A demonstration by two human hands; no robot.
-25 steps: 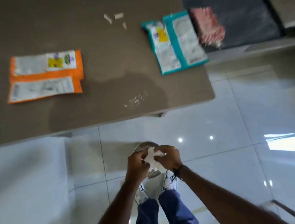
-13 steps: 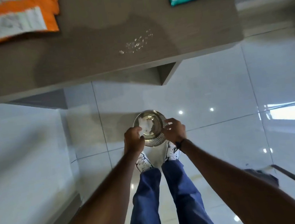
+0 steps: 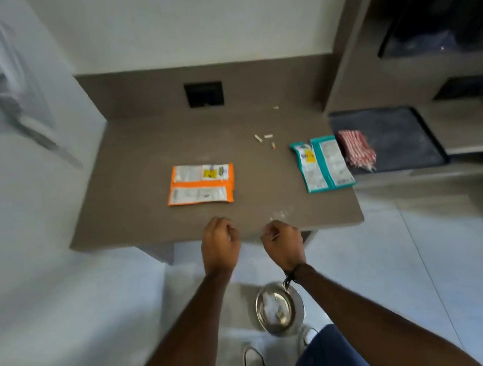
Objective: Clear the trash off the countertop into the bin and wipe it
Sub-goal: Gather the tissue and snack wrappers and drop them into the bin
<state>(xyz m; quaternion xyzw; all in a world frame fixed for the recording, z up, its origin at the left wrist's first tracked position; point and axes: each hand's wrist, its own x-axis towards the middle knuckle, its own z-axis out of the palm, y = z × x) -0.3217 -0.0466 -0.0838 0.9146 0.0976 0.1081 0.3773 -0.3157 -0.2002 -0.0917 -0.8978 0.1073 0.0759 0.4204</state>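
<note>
Head view, findings in order from the hands outward. Left hand (image 3: 220,242) is loosely curled at the near edge of the countertop (image 3: 131,177), with nothing visible in it. Right hand (image 3: 283,244) is curled just beside it at 3 o'clock; a thin pale sliver shows at its fingers, and whether that is a scrap pinched there I cannot tell. The two hands are apart.

Change noted: a second ago both hands were together over the bin (image 3: 280,307), clutching crumpled white paper. That paper now lies inside the bin, and the hands have risen to the counter edge. The bin stands on the floor at 6 o'clock from the right hand, partly under its wrist.

Judgement: one item of trash is disposed of; the clearing is only partly done. Outstanding on the countertop: orange wrapper (image 3: 200,184) at 12 o'clock from the left hand, teal wrapper (image 3: 321,163) at 1 o'clock from the right hand, small pale scraps (image 3: 265,141) beyond, and fine crumbs (image 3: 280,213) just ahead of the right hand. A red-striped cloth (image 3: 356,151) lies on a dark tray (image 3: 394,135) at 2 o'clock. Wiping is not yet begun.
</note>
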